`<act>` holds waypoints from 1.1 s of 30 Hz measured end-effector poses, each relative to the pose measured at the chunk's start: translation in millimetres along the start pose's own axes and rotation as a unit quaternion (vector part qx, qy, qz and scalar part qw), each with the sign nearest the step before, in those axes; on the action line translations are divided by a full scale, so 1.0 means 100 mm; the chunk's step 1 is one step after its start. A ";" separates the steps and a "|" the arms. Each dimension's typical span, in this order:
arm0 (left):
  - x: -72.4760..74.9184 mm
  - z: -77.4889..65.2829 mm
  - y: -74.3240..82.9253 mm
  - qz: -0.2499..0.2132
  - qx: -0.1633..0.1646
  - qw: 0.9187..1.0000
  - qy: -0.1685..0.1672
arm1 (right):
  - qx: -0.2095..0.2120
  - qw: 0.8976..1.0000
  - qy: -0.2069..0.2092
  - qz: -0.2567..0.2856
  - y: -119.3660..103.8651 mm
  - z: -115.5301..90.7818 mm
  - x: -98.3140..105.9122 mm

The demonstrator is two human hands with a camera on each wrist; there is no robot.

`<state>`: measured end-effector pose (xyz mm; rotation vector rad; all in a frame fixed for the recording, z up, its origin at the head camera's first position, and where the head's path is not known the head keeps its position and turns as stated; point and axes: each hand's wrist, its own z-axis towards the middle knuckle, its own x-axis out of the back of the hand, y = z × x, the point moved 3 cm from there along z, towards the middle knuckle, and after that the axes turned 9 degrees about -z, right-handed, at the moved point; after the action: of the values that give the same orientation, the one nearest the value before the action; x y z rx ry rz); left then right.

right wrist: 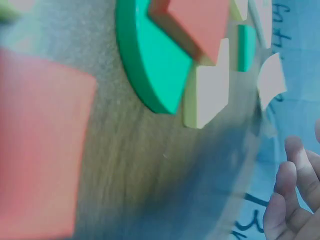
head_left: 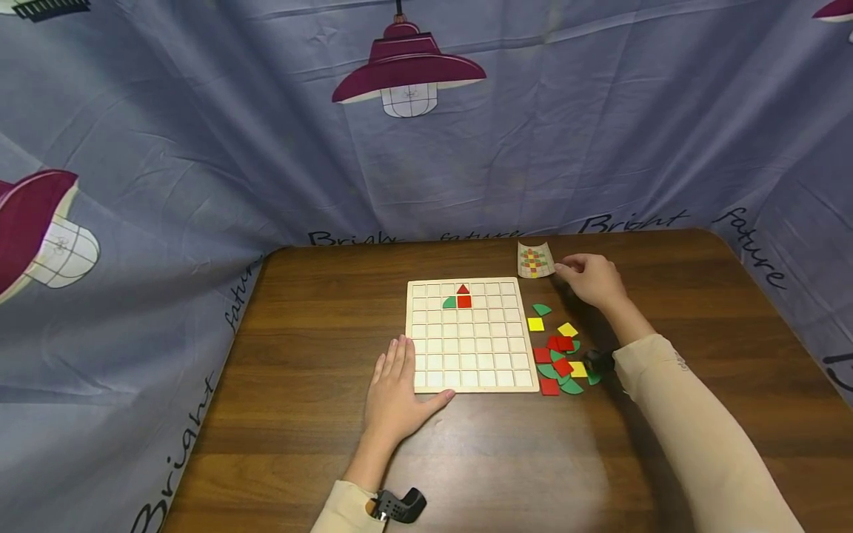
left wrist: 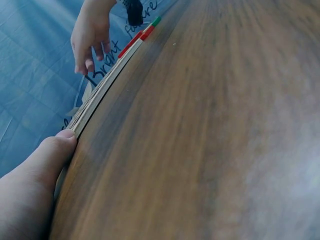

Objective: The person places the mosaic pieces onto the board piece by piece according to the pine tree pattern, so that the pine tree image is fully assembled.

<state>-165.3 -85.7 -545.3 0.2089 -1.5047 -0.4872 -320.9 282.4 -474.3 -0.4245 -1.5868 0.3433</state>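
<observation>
A pale wooden grid board (head_left: 469, 383) lies mid-table, bearing a red triangle (head_left: 463, 289), a red square (head_left: 464, 302) and a green quarter-round piece (head_left: 449, 303) near its far edge. My left hand (head_left: 395, 396) rests at the board's near left corner, fingers straight along its left side and thumb at the near edge. Beyond the board's far right corner lies a small curled pattern card (head_left: 535, 260) printed with coloured shapes. My right hand (head_left: 593, 281) is beside it, fingertips right at its right edge. In the right wrist view the fingers (right wrist: 286, 182) are loosely bent with nothing between them.
Right of the board lies a loose pile of red, yellow and green pieces (head_left: 563, 366), some overlapping. A yellow square (head_left: 536, 324) and a green piece (head_left: 542, 309) lie closer to the card. A blue patterned curtain (head_left: 426, 170) surrounds the brown wooden table (head_left: 320, 318).
</observation>
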 end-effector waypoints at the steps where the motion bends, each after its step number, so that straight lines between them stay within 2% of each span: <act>1: 0.00 0.00 0.00 -0.001 0.000 1.000 0.001 | 0.003 1.000 0.001 0.002 -0.01 -0.03 0.02; 10: 0.01 0.00 -0.02 -0.001 0.001 1.000 0.006 | 0.034 0.999 -0.004 0.015 -0.10 -0.26 0.06; 14: 0.01 0.00 -0.03 -0.002 0.003 1.000 0.002 | 0.079 0.997 -0.021 -0.005 -0.10 -0.29 -0.02; 20: 0.01 0.00 -0.02 -0.004 0.002 1.000 0.002 | 0.148 0.985 -0.083 -0.037 -0.09 -0.30 -0.19; 27: 0.00 0.00 -0.02 -0.008 0.001 1.000 0.006 | 0.162 0.978 -0.117 -0.055 -0.05 -0.27 -0.31; 33: 0.00 0.00 -0.01 -0.007 0.000 1.000 0.003 | 0.162 0.979 -0.113 -0.056 -0.02 -0.26 -0.35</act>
<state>-165.0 -86.6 -545.7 0.2218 -1.4981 -0.4973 -294.3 263.1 -502.5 -0.0436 -1.7297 0.5690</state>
